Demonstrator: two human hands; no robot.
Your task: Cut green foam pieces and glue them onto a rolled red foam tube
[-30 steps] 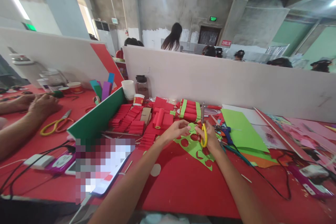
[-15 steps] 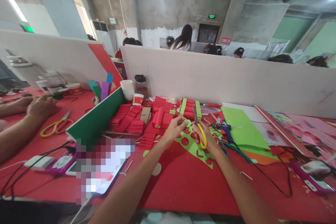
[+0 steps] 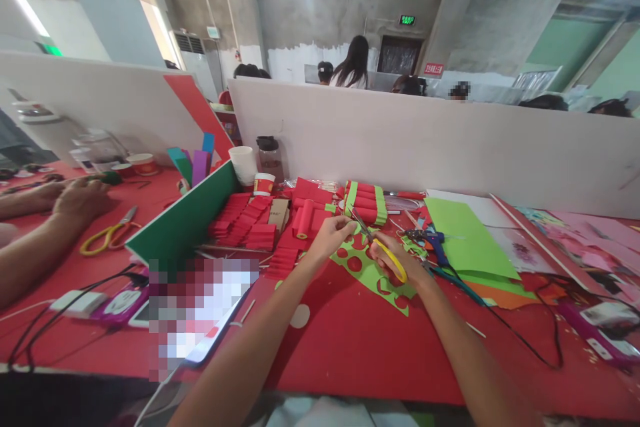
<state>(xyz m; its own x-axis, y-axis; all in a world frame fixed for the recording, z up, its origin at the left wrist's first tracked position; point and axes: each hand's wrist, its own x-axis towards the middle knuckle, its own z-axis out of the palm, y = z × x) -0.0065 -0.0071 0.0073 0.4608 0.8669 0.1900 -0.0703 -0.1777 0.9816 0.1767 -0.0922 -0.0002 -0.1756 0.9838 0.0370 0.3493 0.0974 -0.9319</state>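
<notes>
The right hand (image 3: 395,260) grips yellow-handled scissors (image 3: 383,250), blades pointing up-left toward the left hand (image 3: 333,235), which pinches the edge of a green paper sheet with round holes (image 3: 373,273) lying on the red desk (image 3: 350,347) between both hands.

Both hands, left (image 3: 331,235) and right (image 3: 395,260), curl closed.

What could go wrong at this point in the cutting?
The scissors blades point at the left hand, whose fingertips pinch the green paper close to the cut, so a nick is possible. The holed sheet looks flimsy and might tear. A black cable trails beside the right hand and could snag.
</notes>
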